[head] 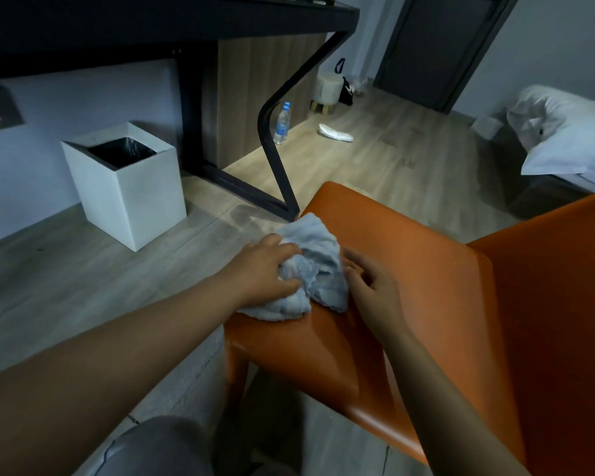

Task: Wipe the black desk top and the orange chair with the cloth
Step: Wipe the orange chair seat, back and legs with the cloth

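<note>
The left hand (265, 266) gripped the bunched cloth (318, 269) on the orange chair (426, 269) seat, fingers curled in; the right hand (370, 281) pinched its right edge

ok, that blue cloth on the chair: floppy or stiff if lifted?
Likely floppy: the cloth sits crumpled in soft folds, left hand gripping it, right hand at its edge. May slide easily; the orange chair seat looks glossy.
</note>
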A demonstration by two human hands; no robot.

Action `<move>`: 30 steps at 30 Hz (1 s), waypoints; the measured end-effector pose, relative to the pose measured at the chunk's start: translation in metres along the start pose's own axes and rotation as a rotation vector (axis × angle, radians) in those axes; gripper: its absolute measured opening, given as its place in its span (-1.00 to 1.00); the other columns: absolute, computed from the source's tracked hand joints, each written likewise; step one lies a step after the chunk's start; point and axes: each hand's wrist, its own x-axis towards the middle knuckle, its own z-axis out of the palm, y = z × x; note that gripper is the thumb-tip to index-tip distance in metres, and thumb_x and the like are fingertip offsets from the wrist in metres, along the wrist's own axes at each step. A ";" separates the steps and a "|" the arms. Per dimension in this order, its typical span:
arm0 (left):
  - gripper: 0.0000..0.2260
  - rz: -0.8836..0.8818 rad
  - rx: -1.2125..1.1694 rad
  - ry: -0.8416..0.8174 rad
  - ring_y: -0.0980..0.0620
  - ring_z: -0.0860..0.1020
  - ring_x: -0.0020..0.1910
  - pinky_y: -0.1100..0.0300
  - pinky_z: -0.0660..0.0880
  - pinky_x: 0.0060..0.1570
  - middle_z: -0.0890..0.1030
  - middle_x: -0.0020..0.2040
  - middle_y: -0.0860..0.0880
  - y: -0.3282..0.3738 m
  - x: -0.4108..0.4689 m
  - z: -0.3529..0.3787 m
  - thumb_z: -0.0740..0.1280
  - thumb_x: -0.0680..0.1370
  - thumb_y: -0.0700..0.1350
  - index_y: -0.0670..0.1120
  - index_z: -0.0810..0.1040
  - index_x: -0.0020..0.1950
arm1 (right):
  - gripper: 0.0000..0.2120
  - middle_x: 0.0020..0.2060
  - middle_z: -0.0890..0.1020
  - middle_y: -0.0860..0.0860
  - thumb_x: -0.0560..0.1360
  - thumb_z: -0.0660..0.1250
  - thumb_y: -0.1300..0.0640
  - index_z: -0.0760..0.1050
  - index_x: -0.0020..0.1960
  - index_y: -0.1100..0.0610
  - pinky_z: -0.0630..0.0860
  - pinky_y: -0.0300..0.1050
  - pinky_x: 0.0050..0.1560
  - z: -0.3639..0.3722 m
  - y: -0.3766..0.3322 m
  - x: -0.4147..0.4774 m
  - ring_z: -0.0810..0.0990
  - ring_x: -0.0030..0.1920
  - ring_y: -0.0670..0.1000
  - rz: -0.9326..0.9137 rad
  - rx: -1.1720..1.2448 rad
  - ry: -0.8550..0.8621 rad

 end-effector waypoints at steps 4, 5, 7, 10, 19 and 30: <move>-0.48 -0.032 -0.117 -0.010 0.05 0.45 0.13 0.17 0.44 0.08 0.26 0.37 0.07 -0.014 -0.033 -0.006 0.35 0.52 0.10 0.12 0.29 0.44 | -0.65 0.12 0.53 -0.17 0.57 0.27 0.21 0.47 0.35 0.07 0.32 -0.59 0.00 0.000 0.001 -0.018 0.47 0.03 -0.38 0.010 -0.067 0.019; -0.50 -0.032 -0.140 -0.018 0.07 0.45 0.10 0.16 0.46 0.07 0.27 0.33 0.10 -0.019 -0.044 -0.007 0.35 0.52 0.10 0.13 0.30 0.42 | -0.65 0.06 0.53 -0.17 0.57 0.27 0.20 0.47 0.35 0.05 0.34 -0.54 0.01 0.001 0.001 -0.023 0.48 -0.01 -0.35 -0.003 -0.108 0.017; -0.51 -0.022 -0.185 -0.027 0.10 0.45 0.10 0.14 0.49 0.09 0.26 0.28 0.14 -0.028 -0.066 -0.005 0.36 0.50 0.11 0.14 0.32 0.39 | -0.65 0.03 0.55 -0.15 0.57 0.26 0.12 0.46 0.35 0.01 0.42 -0.28 0.09 0.004 0.002 -0.032 0.50 0.03 -0.20 -0.033 -0.199 0.008; -0.45 -0.019 -0.234 -0.035 0.17 0.44 0.11 0.18 0.49 0.08 0.33 0.25 0.15 -0.040 -0.092 -0.007 0.29 0.33 0.26 0.17 0.37 0.30 | -0.65 0.22 0.56 -0.02 0.57 0.25 0.10 0.45 0.36 0.04 0.40 0.08 0.30 0.007 0.002 -0.043 0.48 0.23 -0.01 -0.064 -0.333 -0.042; -0.60 -0.131 -0.180 0.127 0.04 0.47 0.08 0.14 0.40 0.02 0.45 0.13 0.06 -0.067 -0.110 -0.040 0.29 0.29 0.21 0.24 0.41 0.12 | -0.62 0.42 0.40 0.03 0.61 0.18 0.05 0.41 0.41 0.07 0.14 0.15 0.49 0.007 -0.007 -0.053 0.28 0.44 0.03 -0.069 -0.552 -0.107; -0.58 0.010 -0.103 0.229 0.03 0.43 0.11 0.20 0.30 0.00 0.41 0.23 -0.02 -0.001 0.035 -0.046 0.38 0.49 0.02 0.06 0.41 0.33 | -0.66 0.34 0.48 0.11 0.56 0.26 0.12 0.51 0.31 0.15 0.30 -0.06 0.35 -0.025 0.021 0.013 0.42 0.35 0.11 -0.001 -0.546 0.027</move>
